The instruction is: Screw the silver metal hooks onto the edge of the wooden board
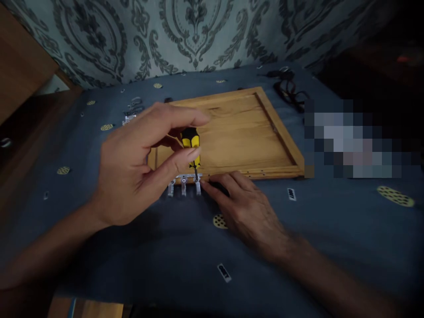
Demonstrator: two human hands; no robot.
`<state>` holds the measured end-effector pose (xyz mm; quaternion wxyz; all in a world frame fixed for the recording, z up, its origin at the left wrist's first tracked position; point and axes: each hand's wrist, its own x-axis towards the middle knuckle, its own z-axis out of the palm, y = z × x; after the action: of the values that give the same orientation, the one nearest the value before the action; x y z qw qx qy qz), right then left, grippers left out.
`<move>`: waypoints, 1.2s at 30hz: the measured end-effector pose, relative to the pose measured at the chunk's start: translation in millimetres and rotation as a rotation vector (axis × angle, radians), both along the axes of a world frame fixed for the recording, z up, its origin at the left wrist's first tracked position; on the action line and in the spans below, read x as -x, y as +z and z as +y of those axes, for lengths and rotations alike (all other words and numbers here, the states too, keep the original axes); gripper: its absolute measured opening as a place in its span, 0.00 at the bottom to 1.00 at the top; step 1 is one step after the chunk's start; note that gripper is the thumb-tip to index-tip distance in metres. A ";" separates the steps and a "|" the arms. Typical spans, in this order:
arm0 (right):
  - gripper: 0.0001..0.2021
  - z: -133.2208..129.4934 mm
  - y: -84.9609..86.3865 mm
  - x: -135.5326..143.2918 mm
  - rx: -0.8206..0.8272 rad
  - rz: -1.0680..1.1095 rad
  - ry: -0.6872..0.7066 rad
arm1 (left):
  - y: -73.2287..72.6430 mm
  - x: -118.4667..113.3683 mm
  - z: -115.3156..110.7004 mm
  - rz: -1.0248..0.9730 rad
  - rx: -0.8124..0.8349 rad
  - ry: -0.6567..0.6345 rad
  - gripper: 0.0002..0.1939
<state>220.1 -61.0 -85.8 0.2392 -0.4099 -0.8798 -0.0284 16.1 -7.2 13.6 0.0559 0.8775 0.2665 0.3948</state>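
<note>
Pinched between thumb and fingers of my left hand [132, 159] is a small yellow-and-black screwdriver [195, 148]. It stands nearly upright, its tip at the screw of the rightmost small metal clip [198, 187]. Two more such clips [183, 187] line up to its left, along the near edge of a wooden framed panel [245, 132]. My right hand [247, 210] lies low at that edge with bent fingers, one digit reaching to the rightmost clip. Something dark shows between its digits; whether it is an object or shadow is unclear.
Several loose metal pieces [130, 117] lie beyond my left hand. Dark cords or straps [291, 90] rest behind the panel's right side. A blue patterned cloth [298, 247] covers the surface, with a patterned fabric [195, 35] behind. A blurred patch hides the right side.
</note>
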 end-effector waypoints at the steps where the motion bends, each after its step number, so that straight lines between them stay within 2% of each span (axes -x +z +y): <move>1: 0.17 -0.1 -0.3 0.0 -0.002 -0.002 0.002 | 0.0 -1.2 0.1 0.000 0.006 0.003 0.16; 10: 0.17 -1.0 -1.6 1.2 -0.034 -0.036 -0.015 | -1.4 -12.3 -2.8 -0.084 0.007 0.020 0.07; 14: 0.17 -1.2 -0.8 1.9 -0.041 -0.024 -0.010 | -2.8 -9.9 -3.2 -0.102 -0.056 -0.051 0.13; 17: 0.18 -1.0 -0.3 1.7 -0.021 -0.035 -0.018 | -4.3 -7.9 -4.2 -0.118 0.010 -0.013 0.15; 21: 0.17 -0.5 -0.1 1.4 -0.035 -0.021 -0.005 | -5.5 -7.5 -4.7 -0.133 0.001 -0.040 0.13; 25: 0.17 -0.5 -0.1 1.5 -0.044 -0.029 -0.013 | -3.6 -6.7 -4.2 -0.140 -0.036 -0.002 0.09; 33: 0.19 -0.1 -1.0 0.5 -0.016 -0.033 -0.023 | -2.4 -3.9 -6.1 -0.101 0.001 -0.003 0.14; 36: 0.19 -0.3 -0.8 0.9 -0.001 -0.022 -0.021 | -3.4 -5.0 -5.4 -0.128 -0.007 -0.015 0.11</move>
<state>219.1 -61.2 -86.6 0.2297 -0.4185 -0.8779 -0.0359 21.1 -12.6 10.2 0.0729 0.8527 0.2544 0.4504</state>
